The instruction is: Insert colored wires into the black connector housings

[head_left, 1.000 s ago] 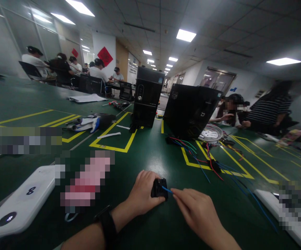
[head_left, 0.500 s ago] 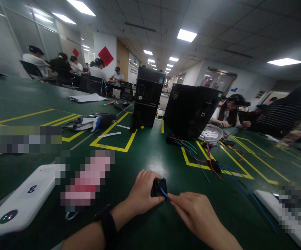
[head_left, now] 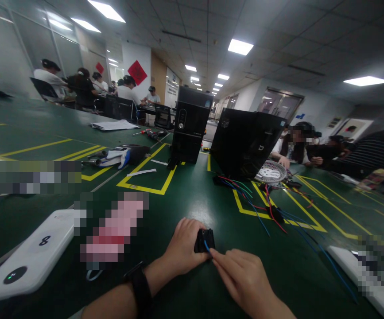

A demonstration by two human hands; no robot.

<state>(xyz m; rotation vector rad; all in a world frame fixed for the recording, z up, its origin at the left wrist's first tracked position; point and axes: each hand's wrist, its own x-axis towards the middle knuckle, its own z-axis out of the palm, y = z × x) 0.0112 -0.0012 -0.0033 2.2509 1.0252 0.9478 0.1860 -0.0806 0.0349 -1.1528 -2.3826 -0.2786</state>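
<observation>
While left fingers [head_left: 192, 224] clasp black block [head_left: 210, 238], right fingers [head_left: 219, 258] pinch blue wire [head_left: 206, 244].

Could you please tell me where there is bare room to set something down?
Bare green table lies between the black block and black towers, yellow tape left, loose wires right; also between the pink item and left grip. Wires crowd near the white basket.

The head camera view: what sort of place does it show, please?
Probably a shared indoor workroom or training room: the green table bears yellow outlines, coloured wires lie on it, and several people sit in the background.
</observation>
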